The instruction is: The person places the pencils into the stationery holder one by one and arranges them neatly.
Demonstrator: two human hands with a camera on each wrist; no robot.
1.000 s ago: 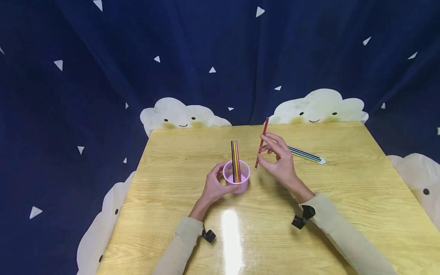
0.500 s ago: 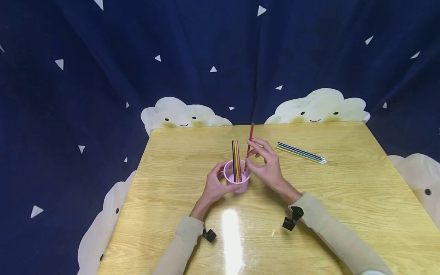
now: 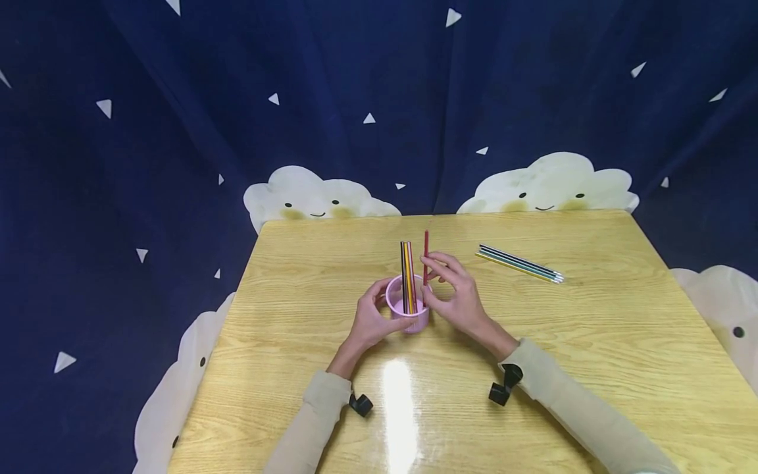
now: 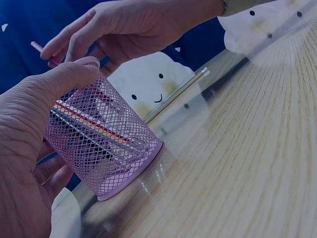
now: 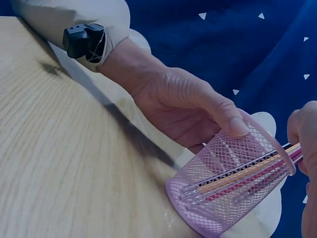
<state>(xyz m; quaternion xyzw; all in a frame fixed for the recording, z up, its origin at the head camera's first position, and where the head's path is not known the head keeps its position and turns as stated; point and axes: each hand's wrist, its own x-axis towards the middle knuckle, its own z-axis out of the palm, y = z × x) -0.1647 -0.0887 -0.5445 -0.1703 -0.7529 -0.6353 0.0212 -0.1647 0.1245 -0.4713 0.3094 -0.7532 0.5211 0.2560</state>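
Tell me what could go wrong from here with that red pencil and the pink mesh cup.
The red pencil, pinched by the right hand with its lower end inside the pink mesh cup, might knock the pencils standing close beside it. The cup could shift or tip if the left hand, which grips its side, loosened while the red pencil pressed the wall.

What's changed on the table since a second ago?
The right hand has moved left, bringing the red pencil from beside the pink mesh cup down into it, still pinched. The left hand keeps hold of the cup; the pencils standing in it and the pencils lying on the table stayed put.
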